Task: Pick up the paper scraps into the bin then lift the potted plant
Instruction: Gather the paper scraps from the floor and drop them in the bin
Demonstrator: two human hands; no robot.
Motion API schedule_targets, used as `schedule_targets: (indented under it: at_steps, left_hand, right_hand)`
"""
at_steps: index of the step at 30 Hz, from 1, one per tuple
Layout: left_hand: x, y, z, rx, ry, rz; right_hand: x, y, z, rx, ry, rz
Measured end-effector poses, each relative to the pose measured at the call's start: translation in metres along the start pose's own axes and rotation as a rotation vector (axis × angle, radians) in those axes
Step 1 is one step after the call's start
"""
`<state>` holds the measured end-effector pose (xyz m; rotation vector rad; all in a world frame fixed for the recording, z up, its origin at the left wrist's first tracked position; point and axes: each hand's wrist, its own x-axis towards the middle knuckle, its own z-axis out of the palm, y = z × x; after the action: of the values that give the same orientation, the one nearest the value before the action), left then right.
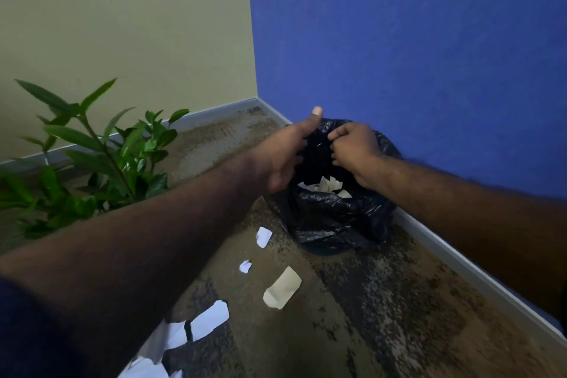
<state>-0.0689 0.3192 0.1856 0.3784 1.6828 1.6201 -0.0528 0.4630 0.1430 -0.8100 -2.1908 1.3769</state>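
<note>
A bin lined with a black plastic bag (337, 224) stands on the carpet against the blue wall. Several paper scraps (329, 186) lie inside it. My left hand (285, 153) hovers over the bin's left rim, thumb up and fingers apart, with nothing visible in it. My right hand (352, 150) is over the opening with its fingers curled shut and no paper showing. More scraps lie on the floor: a white one (264, 236), a tiny one (245, 266), a beige one (282, 287) and larger white pieces (210, 321). The potted plant (122, 159) stands at the left, its pot hidden behind my left arm.
The bin sits near the room's corner, where the beige wall (122, 40) meets the blue wall (399, 40). A pale skirting board (460, 264) runs along the right. Speckled brown carpet (383, 301) stretches in front of the bin.
</note>
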Motion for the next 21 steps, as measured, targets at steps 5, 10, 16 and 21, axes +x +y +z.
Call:
schedule_targets:
  at_steps: [5,10,16,21]
  left_hand:
    - [-0.014,-0.009,-0.030,0.201,0.266,0.216]
    - [-0.063,-0.037,-0.096,0.471,0.263,0.235]
    - [-0.123,-0.088,-0.165,0.664,0.324,0.056]
    - [-0.163,-0.149,-0.201,0.637,0.381,-0.066]
  right_hand:
    - [-0.015,-0.008,0.014,-0.047,-0.061,-0.207]
    - [-0.045,-0.026,0.033,-0.102,-0.155,-0.531]
    - [-0.098,-0.029,0.068,-0.202,-0.488,-0.730]
    - [-0.132,-0.013,0.096,-0.352,-0.715,-0.808]
